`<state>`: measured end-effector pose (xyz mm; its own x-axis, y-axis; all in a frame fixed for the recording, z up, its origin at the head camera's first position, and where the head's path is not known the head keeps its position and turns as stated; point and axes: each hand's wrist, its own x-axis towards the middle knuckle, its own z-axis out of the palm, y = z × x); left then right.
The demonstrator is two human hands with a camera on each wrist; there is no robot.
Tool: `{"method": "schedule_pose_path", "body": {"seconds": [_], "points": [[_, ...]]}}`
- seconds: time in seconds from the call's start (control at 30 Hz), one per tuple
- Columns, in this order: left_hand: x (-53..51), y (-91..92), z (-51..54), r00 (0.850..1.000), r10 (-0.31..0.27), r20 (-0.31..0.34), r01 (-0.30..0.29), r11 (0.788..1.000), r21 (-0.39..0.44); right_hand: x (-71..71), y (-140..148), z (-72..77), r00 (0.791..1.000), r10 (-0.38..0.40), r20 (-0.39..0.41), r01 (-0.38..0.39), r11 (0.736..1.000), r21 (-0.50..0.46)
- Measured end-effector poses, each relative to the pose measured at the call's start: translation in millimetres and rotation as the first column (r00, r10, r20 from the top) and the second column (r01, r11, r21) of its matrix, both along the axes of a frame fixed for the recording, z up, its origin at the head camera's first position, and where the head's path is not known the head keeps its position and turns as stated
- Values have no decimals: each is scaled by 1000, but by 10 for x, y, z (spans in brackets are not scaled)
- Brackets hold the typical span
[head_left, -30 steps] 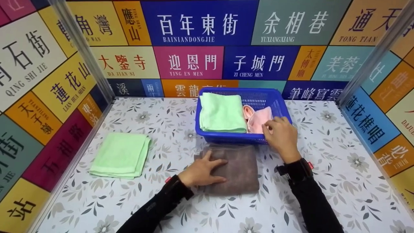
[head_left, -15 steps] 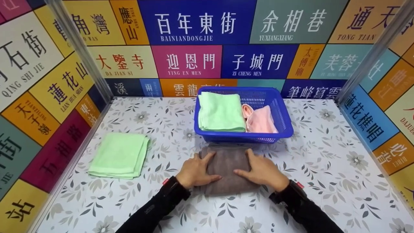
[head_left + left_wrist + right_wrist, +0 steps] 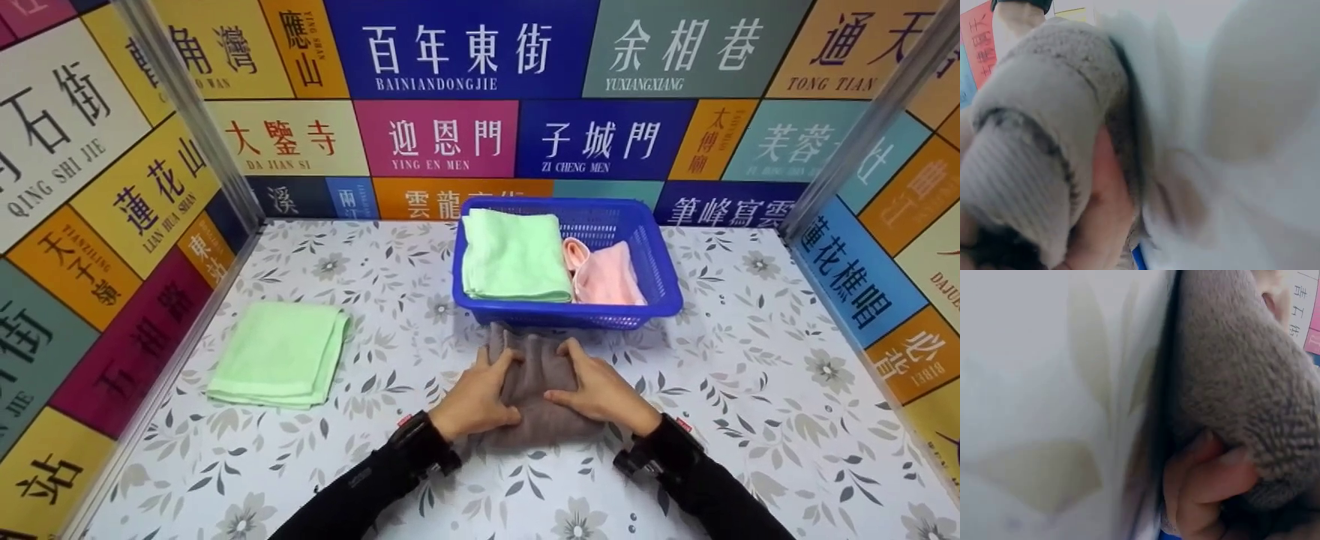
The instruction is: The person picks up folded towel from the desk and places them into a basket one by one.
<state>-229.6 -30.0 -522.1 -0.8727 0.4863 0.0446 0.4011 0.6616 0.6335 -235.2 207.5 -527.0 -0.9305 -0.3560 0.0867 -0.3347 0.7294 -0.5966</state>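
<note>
A folded grey-brown towel (image 3: 541, 382) lies on the table in front of the basket, bunched up between both hands. My left hand (image 3: 480, 397) grips its left side, thumb on top, and the left wrist view has fingers (image 3: 1107, 208) tucked under the rolled cloth. On the opposite side my right hand (image 3: 604, 390) grips the towel; in the right wrist view curled fingers (image 3: 1213, 481) hold its lower edge. Just behind stands a blue plastic basket (image 3: 664, 289), holding a folded green towel (image 3: 514, 259) on the left and a pink towel (image 3: 609, 277) on the right.
Another folded green towel (image 3: 277, 356) lies at the left of the table. The tabletop (image 3: 750, 360) has a leaf and flower print. Walls with coloured sign panels (image 3: 435, 139) enclose the back and sides.
My right hand has come from the pink towel in the basket down to the grey-brown towel. Both hands have squeezed that towel narrower, and it now wrinkles in the middle.
</note>
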Motion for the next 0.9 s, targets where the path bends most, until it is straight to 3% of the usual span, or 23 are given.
{"method": "schedule_pose_path", "body": {"seconds": [0.1, 0.27, 0.4, 0.5, 0.7, 0.9], "points": [[68, 6, 155, 998, -37, -54, 39, 999, 30, 68, -4, 170, 999, 25, -39, -25, 1000, -3], [160, 22, 517, 987, -53, -150, 70, 991, 115, 173, 38, 611, 988, 18, -153, -23, 999, -29], [93, 83, 718, 957, -42, -286, 83, 988, 130, 133, 128, 845, 967, -39, -251, 23, 998, -65], [-45, 187, 778, 935, -37, -353, 84, 989, 119, 38, 224, 898, 943, -93, -320, 67, 994, -92], [-463, 540, 861, 942, -16, -337, 57, 992, 111, -247, 451, 972, 896, -198, -397, 177, 980, -89], [-952, 966, 903, 924, 64, -377, -42, 997, 66, -711, 680, 1060, 843, -290, -453, 314, 949, -23]]}}
